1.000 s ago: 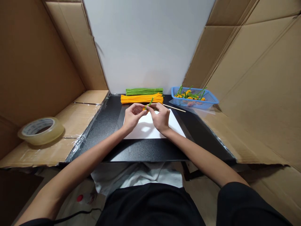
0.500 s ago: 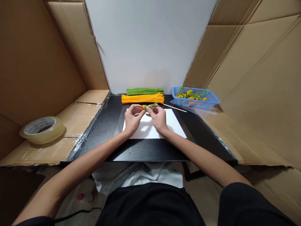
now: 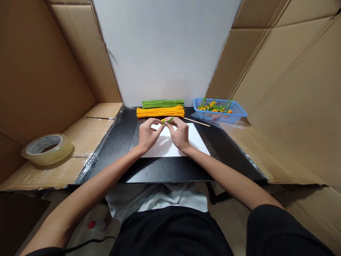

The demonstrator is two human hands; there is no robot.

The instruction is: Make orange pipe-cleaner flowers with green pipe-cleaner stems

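Between my two hands is a small pipe cleaner flower [image 3: 163, 121], with an orange head and a green stem. My left hand [image 3: 148, 134] pinches it from the left at the orange head. From the right, my right hand [image 3: 180, 133] pinches the green part, and the stem sticks out to the upper right over its fingers. My fingertips hide part of the flower. Both hands are above a white sheet of paper [image 3: 198, 142]. Just beyond them lie a bundle of orange pipe cleaners [image 3: 160, 112] and a bundle of green ones [image 3: 163, 104].
A blue basket [image 3: 237, 115] at the back right holds several orange and green pipe cleaner flowers. A thin wooden stick [image 3: 197, 122] lies near it. On the cardboard at left rests a roll of clear tape [image 3: 64, 147]. Cardboard walls [image 3: 293, 89] flank the black table [image 3: 160, 170].
The green stem has turned and now looks shorter, lying closer to my right fingers. Both hands keep their pinch in nearly the same place. The whole view has shifted slightly.
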